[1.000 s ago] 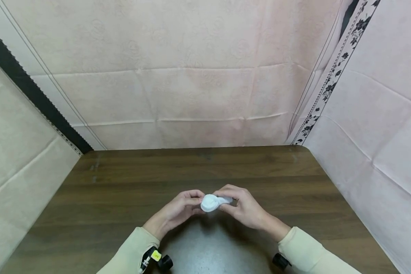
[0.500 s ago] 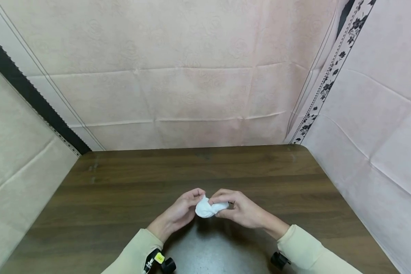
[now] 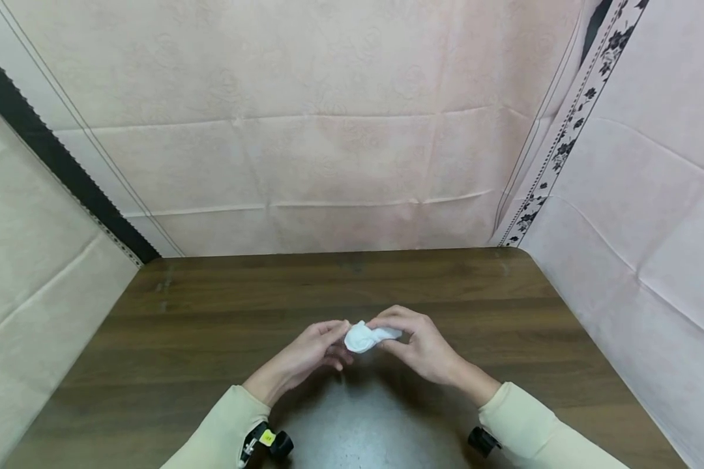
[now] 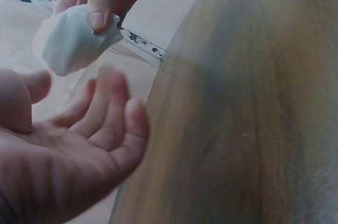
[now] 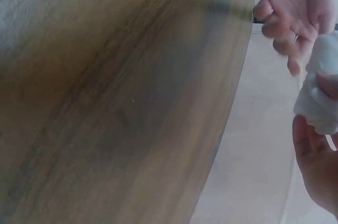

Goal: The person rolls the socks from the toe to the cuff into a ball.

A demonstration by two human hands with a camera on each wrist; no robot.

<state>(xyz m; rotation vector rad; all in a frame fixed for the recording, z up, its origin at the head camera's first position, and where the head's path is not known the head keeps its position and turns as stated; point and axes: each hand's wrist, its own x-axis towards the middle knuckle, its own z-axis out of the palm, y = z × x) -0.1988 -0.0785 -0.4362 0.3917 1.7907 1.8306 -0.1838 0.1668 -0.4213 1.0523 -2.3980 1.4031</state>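
A soft white wad [image 3: 361, 337] with folds on its surface is held above the table; its kind does not show. My right hand [image 3: 418, 340] pinches its narrower right end between thumb and fingers. In the left wrist view the white wad [image 4: 71, 42] looks smooth and rounded, with the right thumb pressed on its side. Right beside its left end is my left hand [image 3: 305, 355], palm turned up. The left hand's fingers [image 4: 113, 113] are loosely bent, blurred and apart from the wad. The right wrist view shows the wad [image 5: 322, 97] at its right edge, partly cut off.
The brown wood-grain table [image 3: 240, 293] lies under both hands. Pale cloth hangings [image 3: 328, 163] stand behind it and along both sides, the right one with a black floral border [image 3: 563, 150]. Black wrist devices [image 3: 261, 443] sit over the pale sleeves.
The wad's round, flat-looking end has become creased and less regular. Both hands dipped slightly, then rose again. My left fingers have spread away from the wad, while the right hand keeps its pinch.
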